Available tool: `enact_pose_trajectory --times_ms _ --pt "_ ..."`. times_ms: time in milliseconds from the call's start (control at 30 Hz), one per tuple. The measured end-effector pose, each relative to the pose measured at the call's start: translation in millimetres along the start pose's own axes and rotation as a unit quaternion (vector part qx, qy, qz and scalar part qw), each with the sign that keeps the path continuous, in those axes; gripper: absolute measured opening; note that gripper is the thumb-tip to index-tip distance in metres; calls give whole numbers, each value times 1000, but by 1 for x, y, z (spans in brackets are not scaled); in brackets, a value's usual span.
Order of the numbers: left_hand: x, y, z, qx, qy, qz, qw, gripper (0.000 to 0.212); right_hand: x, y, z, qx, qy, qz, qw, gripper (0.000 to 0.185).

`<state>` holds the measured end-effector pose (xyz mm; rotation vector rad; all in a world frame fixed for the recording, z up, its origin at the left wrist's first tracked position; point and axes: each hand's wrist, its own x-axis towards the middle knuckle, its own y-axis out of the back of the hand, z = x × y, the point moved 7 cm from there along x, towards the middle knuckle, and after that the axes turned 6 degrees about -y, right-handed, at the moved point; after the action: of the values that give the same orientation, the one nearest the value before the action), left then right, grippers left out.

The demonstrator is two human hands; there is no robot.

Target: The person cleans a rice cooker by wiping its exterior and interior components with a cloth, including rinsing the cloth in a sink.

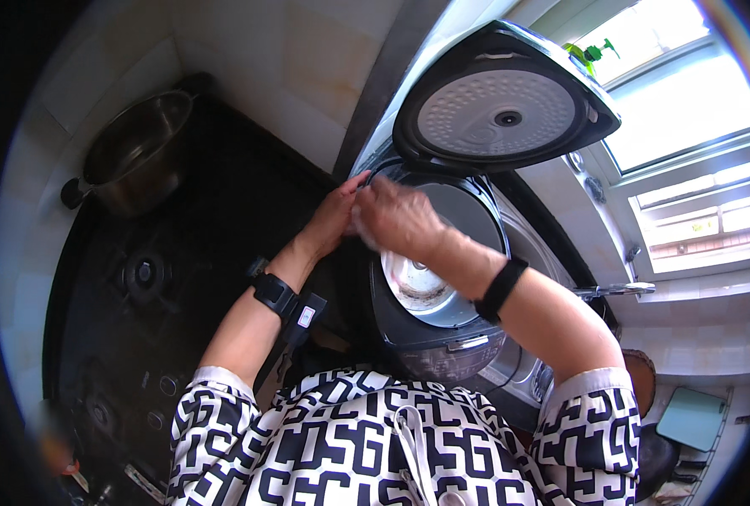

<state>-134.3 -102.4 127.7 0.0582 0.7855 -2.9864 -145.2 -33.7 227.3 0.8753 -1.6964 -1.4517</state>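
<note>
Before me stands a dark Midea rice cooker (pixel 406 336) with its lid (pixel 406 126) raised. The dimpled inner lid plate (pixel 463 107) faces me. No inner pot sits inside, so the stained metal heating plate (pixel 406 284) shows at the bottom. My left hand (pixel 329 218) is at the cooker's left rim, its fingers partly hidden by the other hand. Over the left part of the opening is my right hand (pixel 400 218), blurred, with fingers curled. A whitish blur lies beneath its fingers; whether that is a cloth is unclear.
A black gas hob (pixel 223 253) spreads to the left, with a steel pot (pixel 138 158) at its back. Right of the cooker lie a steel sink (pixel 539 265) and faucet (pixel 618 290). A green pump bottle (pixel 580 57) stands near the window. A light blue cutting board (pixel 691 417) is at lower right.
</note>
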Motion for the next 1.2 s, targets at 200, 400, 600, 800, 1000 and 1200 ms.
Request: enact_pose_trajectory --times_ms 200,400,600,800,1000,1200 --pt "14 2 -10 -94 62 15 994 47 12 2 18 -87 -110 28 990 20" --pt "21 15 -16 -77 39 56 995 50 -45 -1 -55 18 37 -136 990 32" --pt "25 5 -17 -66 50 67 994 50 -116 19 -52 191 5 -342 920 28" --pt "24 6 -13 -51 47 77 995 47 -177 34 50 6 -162 -475 865 34" --pt "5 6 -5 263 -67 153 950 67 -251 118 93 132 -371 -58 917 20" --pt "-65 -51 -2 376 -62 125 916 110 -261 85 -14 199 -203 202 937 38"
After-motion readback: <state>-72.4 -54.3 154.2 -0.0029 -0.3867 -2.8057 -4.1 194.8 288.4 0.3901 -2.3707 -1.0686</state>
